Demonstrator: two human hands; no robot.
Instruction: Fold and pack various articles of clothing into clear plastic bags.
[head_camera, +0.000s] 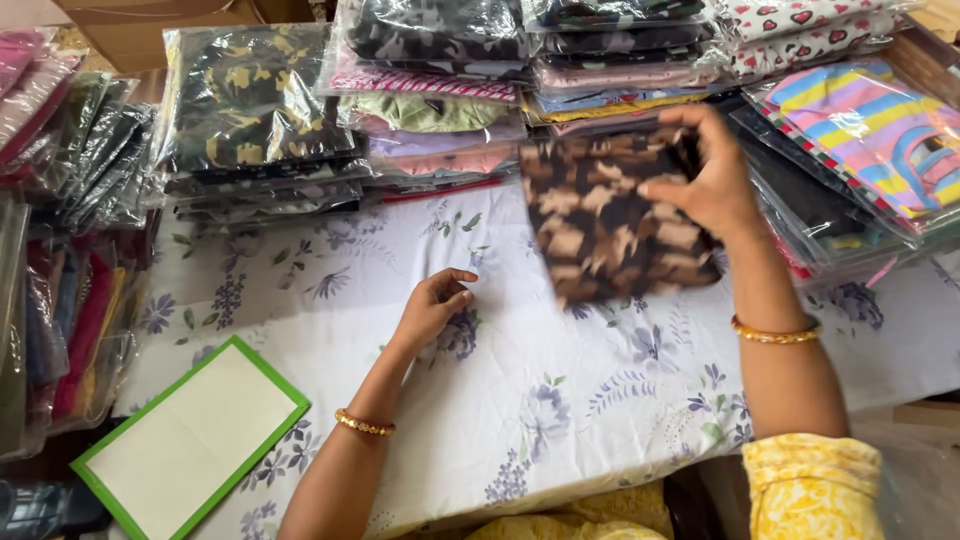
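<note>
My right hand (712, 175) grips a folded brown and black camouflage cloth (605, 225) by its right edge and holds it tilted just above the white floral sheet (560, 400). The cloth is blurred. My left hand (435, 305) rests on the sheet to the left of the cloth, fingers loosely curled, holding nothing. Both wrists wear gold bangles.
Stacks of clothes packed in clear plastic line the back (430, 90), the left (70, 150) and the right (860, 130). A flat white board with a green border (190, 435) lies at the sheet's front left corner.
</note>
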